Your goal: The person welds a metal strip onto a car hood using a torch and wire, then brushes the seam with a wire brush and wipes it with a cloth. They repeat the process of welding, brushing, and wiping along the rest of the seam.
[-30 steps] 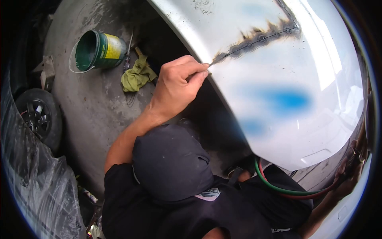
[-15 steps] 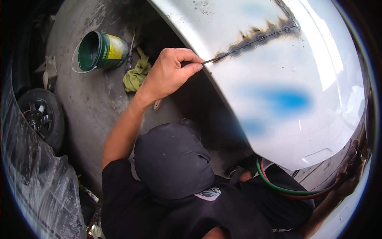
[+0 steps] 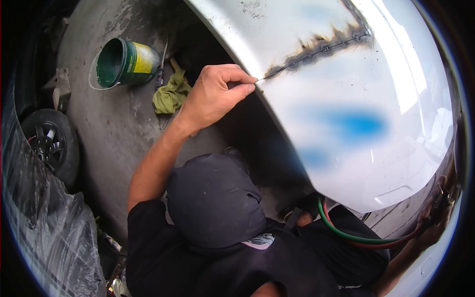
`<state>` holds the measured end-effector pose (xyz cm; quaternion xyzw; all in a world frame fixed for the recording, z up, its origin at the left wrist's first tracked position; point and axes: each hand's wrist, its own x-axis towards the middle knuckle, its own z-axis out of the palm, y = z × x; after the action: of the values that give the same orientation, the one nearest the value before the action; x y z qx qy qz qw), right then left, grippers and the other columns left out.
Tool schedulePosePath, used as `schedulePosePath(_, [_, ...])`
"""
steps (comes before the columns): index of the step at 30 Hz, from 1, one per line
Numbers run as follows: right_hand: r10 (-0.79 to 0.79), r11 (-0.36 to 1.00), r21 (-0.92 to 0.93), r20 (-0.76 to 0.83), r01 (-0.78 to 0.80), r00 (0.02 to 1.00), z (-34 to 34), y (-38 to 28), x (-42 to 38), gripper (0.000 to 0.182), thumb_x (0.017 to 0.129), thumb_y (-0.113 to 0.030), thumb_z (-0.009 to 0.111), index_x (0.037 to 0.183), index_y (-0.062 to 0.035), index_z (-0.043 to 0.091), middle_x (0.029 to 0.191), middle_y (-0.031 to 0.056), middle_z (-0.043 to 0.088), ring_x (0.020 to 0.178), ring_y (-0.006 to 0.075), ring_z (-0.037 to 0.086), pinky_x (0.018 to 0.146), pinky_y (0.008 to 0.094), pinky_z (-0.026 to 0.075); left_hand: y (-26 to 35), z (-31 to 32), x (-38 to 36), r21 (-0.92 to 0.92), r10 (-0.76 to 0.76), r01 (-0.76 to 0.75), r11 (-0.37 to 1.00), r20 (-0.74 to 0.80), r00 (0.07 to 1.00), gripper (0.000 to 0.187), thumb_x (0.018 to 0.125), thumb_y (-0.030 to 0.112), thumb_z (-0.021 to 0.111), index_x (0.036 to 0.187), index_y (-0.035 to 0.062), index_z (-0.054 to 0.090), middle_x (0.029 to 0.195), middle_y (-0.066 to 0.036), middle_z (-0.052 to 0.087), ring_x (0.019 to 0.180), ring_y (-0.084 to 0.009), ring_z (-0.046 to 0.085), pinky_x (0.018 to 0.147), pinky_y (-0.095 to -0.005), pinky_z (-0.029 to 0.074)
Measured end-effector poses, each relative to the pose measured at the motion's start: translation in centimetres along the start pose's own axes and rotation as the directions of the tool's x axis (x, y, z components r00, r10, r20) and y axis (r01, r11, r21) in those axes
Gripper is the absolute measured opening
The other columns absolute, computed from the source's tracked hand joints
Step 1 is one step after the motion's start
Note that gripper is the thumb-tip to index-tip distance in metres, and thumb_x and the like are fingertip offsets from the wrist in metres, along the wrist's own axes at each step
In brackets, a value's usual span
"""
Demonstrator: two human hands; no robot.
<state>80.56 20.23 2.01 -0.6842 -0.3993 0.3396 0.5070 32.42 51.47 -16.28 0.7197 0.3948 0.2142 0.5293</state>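
Note:
Neither of my own hands is in view. Below me crouches a co-worker in a dark cap (image 3: pixel 213 200) and black shirt. Their raised hand (image 3: pixel 215 94) pinches a thin dark rod (image 3: pixel 261 79) at the edge of a white vehicle panel (image 3: pixel 316 99). From there a scorched weld seam (image 3: pixel 326 48) with several round spots runs across the panel. At the far right another hand (image 3: pixel 438 203), seemingly theirs, grips something dark that I cannot make out. A green hose (image 3: pixel 356 237) and a red hose (image 3: pixel 324 208) lead towards that hand.
A green bucket (image 3: pixel 109 64) with a yellow label lies on its side on the concrete floor (image 3: pixel 111 148). Beside it are a yellow-green cloth (image 3: pixel 170 94) and a thin tool (image 3: pixel 161 69). A wheel (image 3: pixel 52 143) and plastic sheeting (image 3: pixel 49 232) stand at the left.
The co-worker's raised hand has shifted slightly right and down, closer to the panel edge. Less of the rod shows beyond their fingertips. The panel and the hoses look the same.

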Motion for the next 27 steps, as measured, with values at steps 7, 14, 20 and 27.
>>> schedulePosePath(7, [-0.029,1.0,0.0,0.022,0.029,0.999,-0.1,0.4,-0.4,0.062,0.112,-0.035,0.034,0.161,0.0011,0.023,0.155,0.034,0.043,0.063,0.01,0.057,0.044,0.016,0.045,0.2,1.4,-0.7,0.02,-0.073,0.073,0.997,-0.017,0.997,0.019,0.092,0.011,0.074,0.102,-0.0058,0.077,0.083,-0.004,0.071,0.072,-0.0075,0.061,0.065,-0.0256,0.048])
schedulePosePath(14, [-0.04,0.999,0.008,-0.017,0.04,0.999,-0.4,0.7,-0.7,0.063,0.112,-0.035,0.034,0.161,0.0024,0.023,0.155,0.0341,0.042,0.061,0.0095,0.054,0.045,0.016,0.043,-0.3,2.1,-1.4,-0.354,-0.356,0.343,0.87,0.03,0.934,0.022,0.099,0.017,0.072,0.102,-0.0051,0.07,0.077,-0.007,0.066,0.056,-0.006,0.059,0.042,-0.0202,0.046])
schedulePosePath(20, [-0.024,0.999,-0.047,-0.092,0.02,0.995,0.1,-0.2,-1.1,0.063,0.112,-0.036,0.032,0.159,0.0049,0.027,0.157,0.0338,0.04,0.06,0.0081,0.052,0.045,0.017,0.041,-1.1,-0.1,0.6,-0.366,-0.471,0.616,0.698,0.414,0.779,0.026,0.101,0.022,0.07,0.096,-0.0039,0.067,0.063,-0.004,0.06,0.043,-0.0078,0.054,0.035,-0.0219,0.042])
schedulePosePath(27, [0.012,0.999,0.043,-0.14,-0.006,0.99,-1.7,0.3,-1.6,0.065,0.112,-0.037,0.035,0.155,0.0116,0.026,0.156,0.037,0.037,0.06,0.011,0.063,0.04,0.0198,0.051,0.6,1.8,0.2,-0.12,-0.526,0.565,0.816,0.249,0.813,0.026,0.1,0.021,0.068,0.084,-0.0009,0.068,0.058,-0.003,0.06,0.041,-0.0078,0.055,0.034,-0.0226,0.041])
